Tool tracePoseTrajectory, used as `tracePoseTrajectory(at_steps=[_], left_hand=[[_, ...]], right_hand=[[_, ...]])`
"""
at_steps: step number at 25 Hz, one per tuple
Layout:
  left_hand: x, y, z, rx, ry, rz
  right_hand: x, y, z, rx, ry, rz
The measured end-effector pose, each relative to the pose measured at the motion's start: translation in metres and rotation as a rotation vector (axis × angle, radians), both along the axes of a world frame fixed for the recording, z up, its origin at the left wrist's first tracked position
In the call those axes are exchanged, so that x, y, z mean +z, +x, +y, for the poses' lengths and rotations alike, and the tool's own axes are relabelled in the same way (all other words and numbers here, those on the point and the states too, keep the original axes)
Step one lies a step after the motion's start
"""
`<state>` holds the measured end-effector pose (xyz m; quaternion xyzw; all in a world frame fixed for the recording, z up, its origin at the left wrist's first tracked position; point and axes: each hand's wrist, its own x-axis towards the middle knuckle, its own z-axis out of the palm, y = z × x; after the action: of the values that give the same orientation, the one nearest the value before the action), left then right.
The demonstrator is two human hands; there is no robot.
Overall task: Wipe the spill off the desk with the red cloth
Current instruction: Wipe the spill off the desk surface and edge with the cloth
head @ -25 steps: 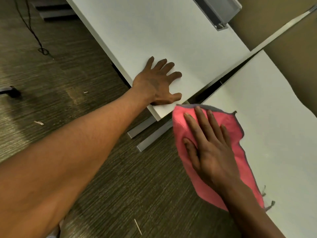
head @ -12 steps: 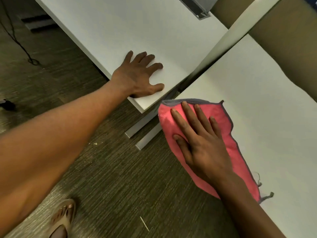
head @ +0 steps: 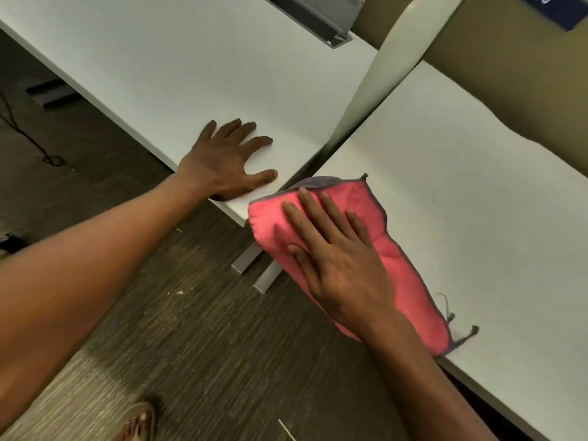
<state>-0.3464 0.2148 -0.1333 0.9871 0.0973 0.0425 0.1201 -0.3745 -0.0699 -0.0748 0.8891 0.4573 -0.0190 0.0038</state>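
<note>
The red cloth (head: 410, 275), edged in grey, lies along the front edge of the white desk (head: 477, 192) on the right, and its left end hangs past the corner. My right hand (head: 337, 259) presses flat on the cloth with fingers spread. My left hand (head: 226, 160) rests palm down, fingers apart, on the corner of the neighbouring white desk (head: 191, 65) to the left, holding nothing. No spill shows on either desk top.
A cream divider panel (head: 381, 68) stands between the two desks. A grey metal rail (head: 318, 20) lies at the back of the left desk. Metal desk feet (head: 254, 265) sit on the dark carpet below. My sandalled foot (head: 136, 421) shows at the bottom edge.
My right hand has slid the cloth a little leftward along the desk's front edge, so its left end now overhangs the corner. The view has shifted; my left hand stays planted.
</note>
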Motion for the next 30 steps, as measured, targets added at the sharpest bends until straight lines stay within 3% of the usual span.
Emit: tracePoseTrajectory(at_steps=[3, 10, 14, 19, 26, 30], left_hand=[[-0.001, 0.005, -0.005, 0.008, -0.007, 0.0], [0.003, 0.001, -0.006, 0.01, -0.022, -0.004], [0.004, -0.001, -0.001, -0.005, 0.011, 0.025], [0.0, 0.004, -0.006, 0.023, -0.014, 0.006], [0.001, 0.006, -0.001, 0.008, 0.015, 0.036], [0.001, 0.002, 0.001, 0.006, 0.004, 0.002]], right_hand=[[0.0, 0.0, -0.02, -0.071, -0.067, -0.008], [0.003, 0.008, 0.066, -0.083, -0.003, -0.014], [-0.007, -0.005, 0.019, -0.046, 0.083, -0.037], [-0.015, -0.021, -0.02, -0.195, 0.137, -0.169], [0.003, 0.012, 0.073, -0.056, 0.096, 0.078], [0.002, 0.001, 0.004, -0.019, 0.102, 0.085]])
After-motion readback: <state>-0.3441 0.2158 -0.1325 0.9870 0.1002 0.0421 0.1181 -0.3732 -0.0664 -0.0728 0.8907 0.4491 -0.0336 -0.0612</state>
